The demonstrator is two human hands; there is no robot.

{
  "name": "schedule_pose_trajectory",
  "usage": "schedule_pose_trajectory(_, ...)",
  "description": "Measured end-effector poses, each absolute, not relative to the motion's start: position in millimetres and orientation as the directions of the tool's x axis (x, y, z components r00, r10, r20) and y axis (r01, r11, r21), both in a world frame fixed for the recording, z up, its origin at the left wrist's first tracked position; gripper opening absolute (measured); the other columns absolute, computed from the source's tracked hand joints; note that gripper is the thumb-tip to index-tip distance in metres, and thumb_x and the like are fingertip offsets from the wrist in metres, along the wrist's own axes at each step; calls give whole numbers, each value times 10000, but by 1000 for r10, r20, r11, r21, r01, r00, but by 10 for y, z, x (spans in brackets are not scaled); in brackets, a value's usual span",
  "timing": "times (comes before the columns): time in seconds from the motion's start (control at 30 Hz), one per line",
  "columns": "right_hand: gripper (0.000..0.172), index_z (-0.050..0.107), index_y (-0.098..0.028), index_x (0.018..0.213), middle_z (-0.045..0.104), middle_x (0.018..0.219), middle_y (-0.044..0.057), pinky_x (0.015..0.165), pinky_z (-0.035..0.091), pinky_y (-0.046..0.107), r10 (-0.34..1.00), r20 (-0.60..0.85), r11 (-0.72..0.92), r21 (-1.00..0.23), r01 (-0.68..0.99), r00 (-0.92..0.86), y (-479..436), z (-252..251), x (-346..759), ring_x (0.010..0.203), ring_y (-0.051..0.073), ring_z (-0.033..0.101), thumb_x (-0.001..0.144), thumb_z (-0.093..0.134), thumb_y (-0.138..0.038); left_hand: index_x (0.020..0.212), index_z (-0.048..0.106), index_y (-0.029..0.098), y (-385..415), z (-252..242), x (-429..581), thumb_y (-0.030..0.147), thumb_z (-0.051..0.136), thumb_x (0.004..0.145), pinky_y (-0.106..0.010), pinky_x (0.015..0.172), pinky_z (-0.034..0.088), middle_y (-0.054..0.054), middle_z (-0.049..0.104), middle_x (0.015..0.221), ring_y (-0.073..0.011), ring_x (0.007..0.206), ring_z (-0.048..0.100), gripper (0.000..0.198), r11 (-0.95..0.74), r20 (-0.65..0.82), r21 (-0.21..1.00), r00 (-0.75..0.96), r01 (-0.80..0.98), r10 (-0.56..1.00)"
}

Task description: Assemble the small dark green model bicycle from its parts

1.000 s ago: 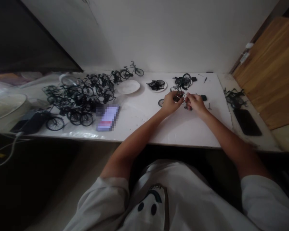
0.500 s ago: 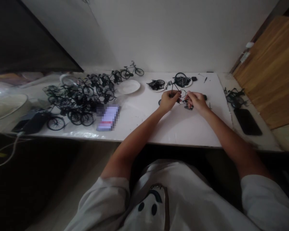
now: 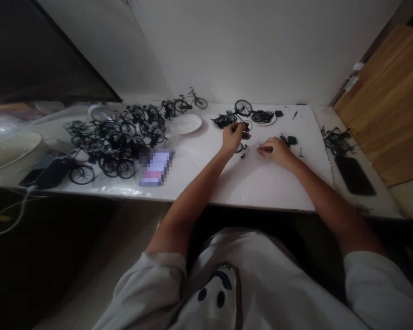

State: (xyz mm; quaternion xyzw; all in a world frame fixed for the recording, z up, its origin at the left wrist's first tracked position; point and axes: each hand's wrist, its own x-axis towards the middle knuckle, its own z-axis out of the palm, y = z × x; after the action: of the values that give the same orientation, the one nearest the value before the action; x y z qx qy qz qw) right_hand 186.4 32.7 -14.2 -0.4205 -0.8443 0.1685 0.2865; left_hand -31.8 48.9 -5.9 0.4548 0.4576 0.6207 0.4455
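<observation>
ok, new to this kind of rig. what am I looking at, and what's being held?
There's no machine: these are one person's bare hands, shot by a single camera worn on the head, looking forward and down. The left hand grips a small dark bicycle, one wheel raised. The right hand is low over the white surface, fingers together; whether they pinch something is too small to tell. To the left, many more bicycles crowd beside a lit phone and a white plate.
</observation>
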Motion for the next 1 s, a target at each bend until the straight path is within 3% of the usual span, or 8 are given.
schedule_pose_trajectory(0.1,112,878,-232,879,762,849,71,822,462,351,819,314,572,-509,643,-479,334,-160,1869,876,246,609,894,828,-332,970,727,154,498,-68,-317,398,738,1006,-277,681,641,-86,787,920,-137,656,741,246,-180,152,975,-203,-129,967)
schedule_pose_trajectory(0.33,103,880,-214,857,756,769,30,682,397,310,880,219,470,-532,704,-422,331,-157,1886,725,194,595,816,918,-300,975,710,162,530,-146,-295,335,729,994,-297,716,644,-88,778,947,-164,723,787,175,-180,158,978,-199,-100,967)
schedule_pose_trajectory(0.5,160,880,-212,988,763,904,83,827,504,378,864,339,500,-493,712,-372,388,-152,1956,878,258,640,922,829,-347,1000,710,141,501,-126,-278,240,676,1004,-273,715,625,-73,767,935,-137,692,764,104,-157,126,976,-202,-148,971)
schedule_pose_trajectory(0.57,204,875,-206,1087,768,1000,118,942,528,439,852,394,503,-441,743,-343,417,-128,2012,1019,308,646,965,720,-256,995,706,131,479,-98,-271,197,648,1010,-267,711,617,-73,764,929,-129,680,753,89,-145,108,974,-205,-175,973)
schedule_pose_trajectory(0.67,369,857,-201,1214,758,1170,158,1057,520,516,844,404,499,-355,790,-352,456,-101,2113,1183,370,609,922,647,-120,984,701,124,447,-59,-260,153,611,1016,-271,699,612,-69,753,919,-131,672,746,100,-132,90,971,-204,-201,975)
schedule_pose_trajectory(0.8,438,851,-231,1252,758,1318,169,1043,519,566,867,304,477,-270,836,-395,510,-135,2220,1261,427,563,919,611,-77,978,700,123,428,-31,-249,133,596,1022,-264,688,606,-55,735,889,-128,664,738,114,-129,89,970,-194,-205,977)
schedule_pose_trajectory(1.0,379,854,-271,1238,809,1248,140,1024,513,550,877,265,463,-240,853,-402,587,-187,2271,1245,411,566,933,674,-136,998,699,126,428,-19,-242,143,594,1036,-269,727,615,-66,751,909,-125,675,739,113,-100,61,977,-201,-190,978)
